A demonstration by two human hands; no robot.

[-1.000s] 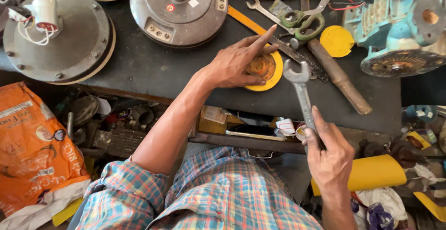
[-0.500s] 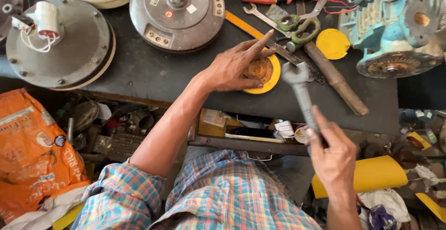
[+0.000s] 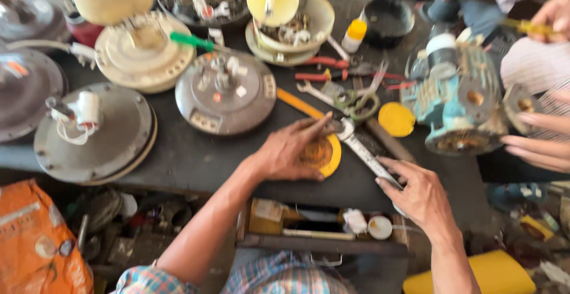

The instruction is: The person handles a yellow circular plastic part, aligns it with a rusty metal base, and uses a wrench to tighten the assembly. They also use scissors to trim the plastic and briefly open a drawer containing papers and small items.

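So my left hand (image 3: 291,151) lay flat, pressing the yellow disc (image 3: 323,154) under its fingers. My right hand (image 3: 418,193) was closed around the wrench (image 3: 362,148), whose long body slanted up and away toward the disc, its head just beside my left fingertips.

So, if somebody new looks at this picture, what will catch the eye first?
Probably the two hands at the centre of the dark workbench: the left hand presses on a round yellow part, and the right hand holds a metal wrench whose head reaches that part. Around them stand several round grey motor housings, and a blue-green electric motor sits to the right.
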